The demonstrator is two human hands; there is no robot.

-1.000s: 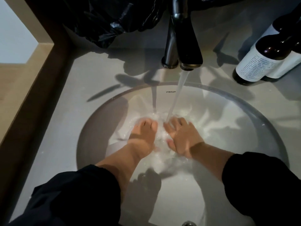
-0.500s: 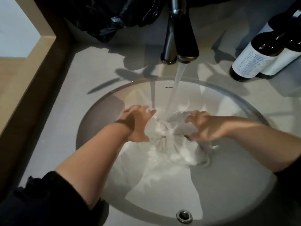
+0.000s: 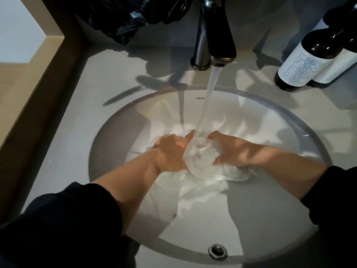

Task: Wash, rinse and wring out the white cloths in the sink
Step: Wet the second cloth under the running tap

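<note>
A bunched wet white cloth (image 3: 201,159) sits in the middle of the oval sink (image 3: 286,120), right under the water stream (image 3: 209,97) from the dark tap (image 3: 216,35). My left hand (image 3: 170,149) grips the cloth's left side, forefinger stretched toward the stream. On the cloth's right side my right hand (image 3: 231,149) holds it with curled fingers. More white cloth spreads out below my right hand. Both hands are wet and close together.
Two dark bottles with white labels (image 3: 313,60) stand on the counter at the back right. A black plastic bag (image 3: 131,20) lies behind the tap at the left. A wooden ledge (image 3: 29,89) borders the counter's left. The overflow hole (image 3: 217,251) is at the sink's near wall.
From lying flat on the cloth, my hands spread apart, gathered the cloth into a bunch, then closed in on it under the stream.
</note>
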